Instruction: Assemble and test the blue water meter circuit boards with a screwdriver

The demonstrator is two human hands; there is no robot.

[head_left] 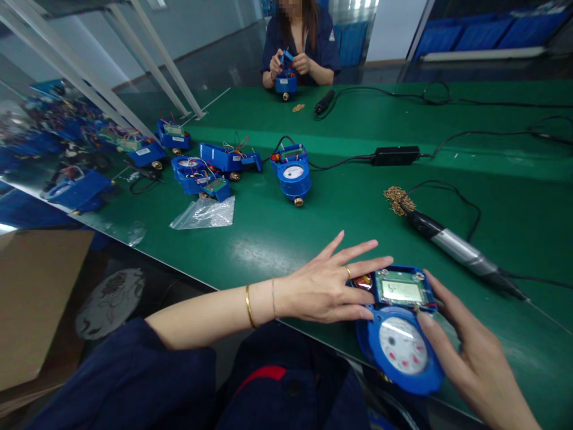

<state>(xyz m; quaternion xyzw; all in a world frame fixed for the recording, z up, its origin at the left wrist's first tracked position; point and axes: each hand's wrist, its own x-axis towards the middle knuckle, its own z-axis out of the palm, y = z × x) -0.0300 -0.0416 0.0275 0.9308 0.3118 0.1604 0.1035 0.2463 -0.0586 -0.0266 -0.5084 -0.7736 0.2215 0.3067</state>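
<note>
A blue water meter (pixel 400 334) with a round dial and a small LCD display lies at the near edge of the green table (pixel 340 215). My left hand (pixel 329 286) is spread flat, its fingertips touching the meter's upper left side by the display. My right hand (pixel 470 352) rests against the meter's right side, fingers curved along its rim and thumb on the dial's edge.
An electric screwdriver (pixel 456 248) with cable lies right of the meter, brass screws (pixel 396 199) at its tip. Several opened blue meters (pixel 293 173) and a plastic bag (pixel 206 212) sit mid-table. A power adapter (pixel 396 155) lies beyond. A person (pixel 299 42) opposite handles another meter.
</note>
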